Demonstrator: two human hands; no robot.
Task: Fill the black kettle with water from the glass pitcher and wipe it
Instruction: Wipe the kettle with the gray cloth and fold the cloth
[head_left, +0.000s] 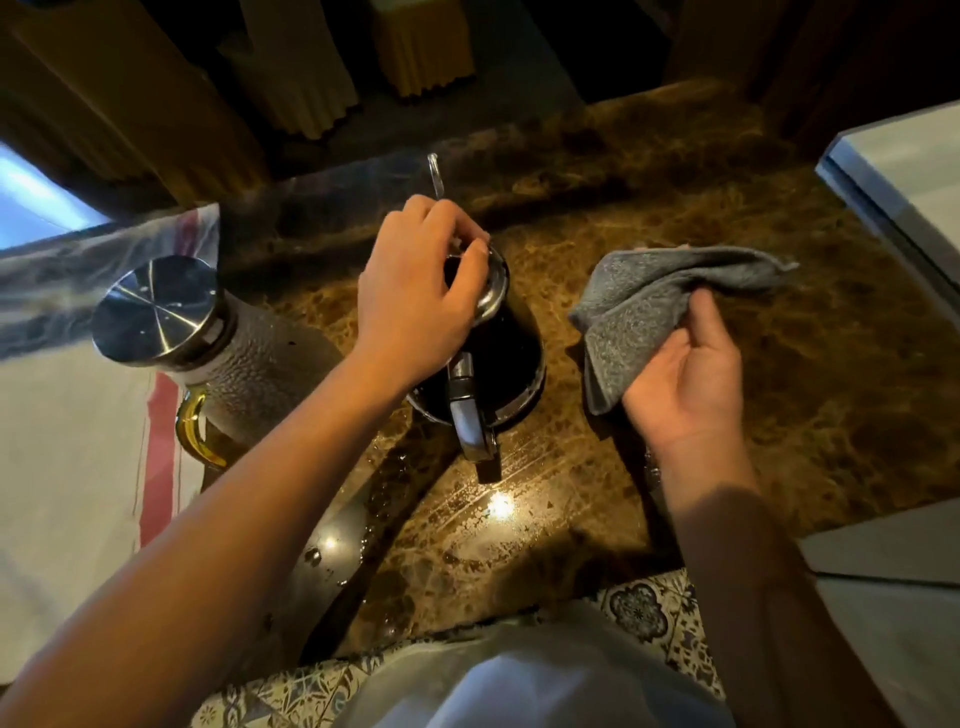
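Note:
The black kettle (511, 358) stands on the brown marble counter (571, 499), its handle toward me and its thin spout (435, 174) pointing away. My left hand (415, 296) reaches over the top and grips the kettle lid (493, 291), which sits tilted on the opening. To the right, my right hand (685, 384) holds a grey cloth (670, 291) just above the counter, apart from the kettle. The glass pitcher (249, 369) with a shiny steel lid (156, 306) and a yellowish handle stands left of the kettle.
A white towel with a red stripe (78, 441) lies under the pitcher at the left. Water drops and wet smears mark the counter in front of the kettle. A pale surface (914, 171) borders the right side. Patterned floor tiles (649, 613) show below the counter's front edge.

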